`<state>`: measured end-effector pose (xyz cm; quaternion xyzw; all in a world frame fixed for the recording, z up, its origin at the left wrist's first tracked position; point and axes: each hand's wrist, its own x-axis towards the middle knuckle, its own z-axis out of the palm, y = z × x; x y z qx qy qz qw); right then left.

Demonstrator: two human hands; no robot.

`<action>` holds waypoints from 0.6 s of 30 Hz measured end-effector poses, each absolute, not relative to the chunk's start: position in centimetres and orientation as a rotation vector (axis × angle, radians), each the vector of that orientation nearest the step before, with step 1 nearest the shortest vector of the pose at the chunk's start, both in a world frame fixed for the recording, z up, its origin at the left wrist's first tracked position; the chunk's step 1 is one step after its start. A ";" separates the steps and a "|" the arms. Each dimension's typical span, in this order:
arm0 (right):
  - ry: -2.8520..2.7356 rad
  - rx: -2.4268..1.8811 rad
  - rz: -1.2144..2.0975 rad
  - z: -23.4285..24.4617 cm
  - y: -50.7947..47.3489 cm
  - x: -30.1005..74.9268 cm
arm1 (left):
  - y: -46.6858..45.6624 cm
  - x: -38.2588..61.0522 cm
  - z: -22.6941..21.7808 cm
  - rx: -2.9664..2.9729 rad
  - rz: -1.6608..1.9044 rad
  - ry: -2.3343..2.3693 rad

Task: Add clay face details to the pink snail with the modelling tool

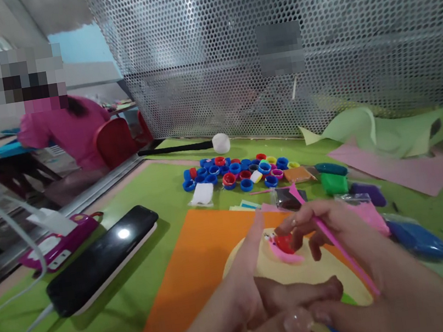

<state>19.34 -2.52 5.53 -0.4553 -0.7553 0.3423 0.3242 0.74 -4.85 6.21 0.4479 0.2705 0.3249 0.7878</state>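
My right hand (341, 242) holds a thin pink modelling tool (332, 235) slanting between its fingers, with its flat end pointing up and away. My left hand (245, 295) is beside it, palm turned to the right, fingers stretched and apart. The right thumb reaches close to the left fingers; whether anything tiny lies between them cannot be made out. Beneath both hands is a pale yellow rounded shape (234, 253) on an orange sheet (179, 272). A red piece (283, 244) and a pink curved strip (287, 256) lie on it, partly covered by the fingers.
Several coloured bottle caps (234, 168) cluster behind the sheet. Clay packets, including a blue one (419, 239) and a green one (334, 182), lie right. A black phone-like device (105, 255) and a purple power strip (66, 242) sit left. A perforated metal screen (204, 52) stands behind.
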 end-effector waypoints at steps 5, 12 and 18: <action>-2.016 -1.212 0.835 5.4 -2.4 19.2 | -4.6 1.4 6.0 0.958 0.712 0.559; -2.025 -1.222 0.789 5.6 -2.0 20.2 | -4.1 1.2 5.3 0.923 0.745 0.551; -2.039 -1.264 0.841 4.3 -2.6 18.8 | -4.7 1.0 5.7 1.003 0.679 0.574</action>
